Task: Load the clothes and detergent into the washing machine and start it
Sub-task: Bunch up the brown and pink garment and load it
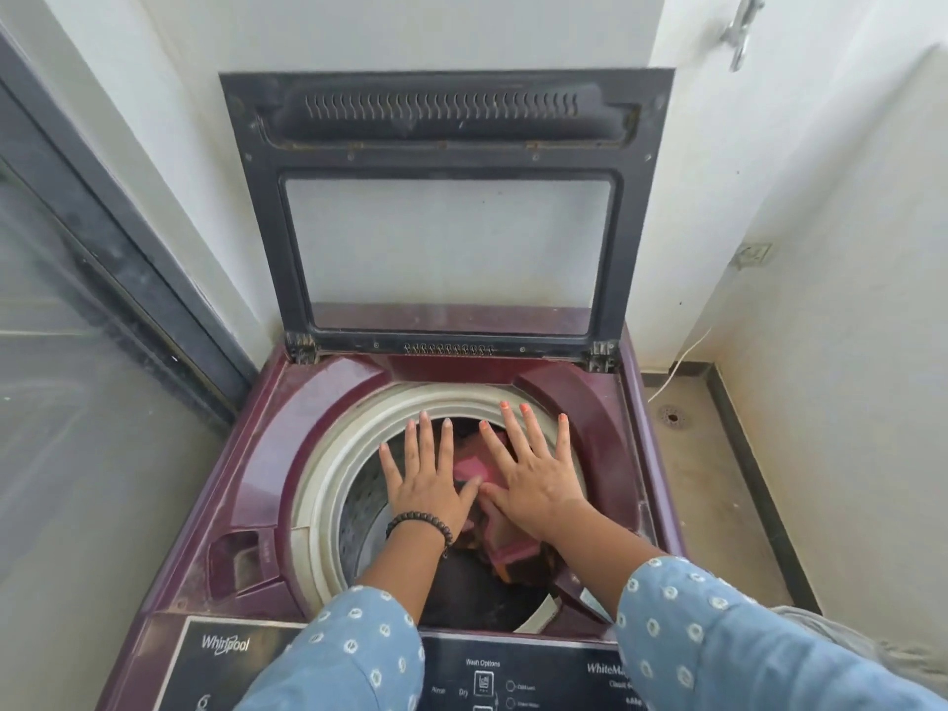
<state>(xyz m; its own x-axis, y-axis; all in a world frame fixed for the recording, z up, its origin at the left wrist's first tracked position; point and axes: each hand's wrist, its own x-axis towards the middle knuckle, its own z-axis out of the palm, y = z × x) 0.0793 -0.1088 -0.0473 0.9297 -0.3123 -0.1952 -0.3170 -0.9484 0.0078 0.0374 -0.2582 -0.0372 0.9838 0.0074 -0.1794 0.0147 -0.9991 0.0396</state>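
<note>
Head view. Washing machine, top-loading, lid raised. Clothes, pink and dark, lie inside the drum. Left hand and right hand: each grip wide, fingers spread flat, holding nothing, above the clothes. Step judged: loading, pressing clothes down. Next calls for detergent, none visible; then control panel.

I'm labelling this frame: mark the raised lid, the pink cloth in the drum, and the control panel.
raised lid (447,251): head view, on its clear window.
pink cloth (469,467): head view, on the fold showing between the hands.
control panel (482,674): head view, on the dark face by the wash options.
</note>
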